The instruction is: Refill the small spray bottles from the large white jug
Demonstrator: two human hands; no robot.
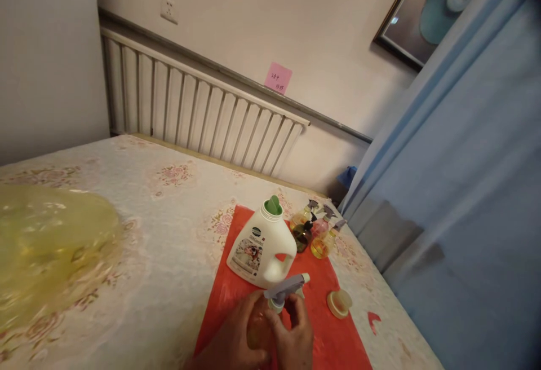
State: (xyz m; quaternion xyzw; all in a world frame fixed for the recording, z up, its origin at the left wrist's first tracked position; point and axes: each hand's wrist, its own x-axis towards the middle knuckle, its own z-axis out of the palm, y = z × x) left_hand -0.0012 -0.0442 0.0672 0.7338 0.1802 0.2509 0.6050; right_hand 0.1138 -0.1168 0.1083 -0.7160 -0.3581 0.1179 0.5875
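Both my hands are at the bottom centre over a red mat (333, 347). My left hand (232, 342) wraps round the body of a small spray bottle (258, 330) with yellowish liquid. My right hand (296, 336) grips its neck just below the grey trigger head (285, 288). Right behind the bottle stands a white detergent jug (260, 246) with its green spout cap (273, 205) flipped open. A round yellowish cap (339, 303) lies on the mat to the right of my hands.
Several small spray bottles (316, 232) stand at the mat's far right corner. A yellow translucent plastic bag (46, 246) lies at left on the floral table cover (169, 229). A white radiator (203, 116) lines the wall; a blue curtain (456, 217) hangs at right.
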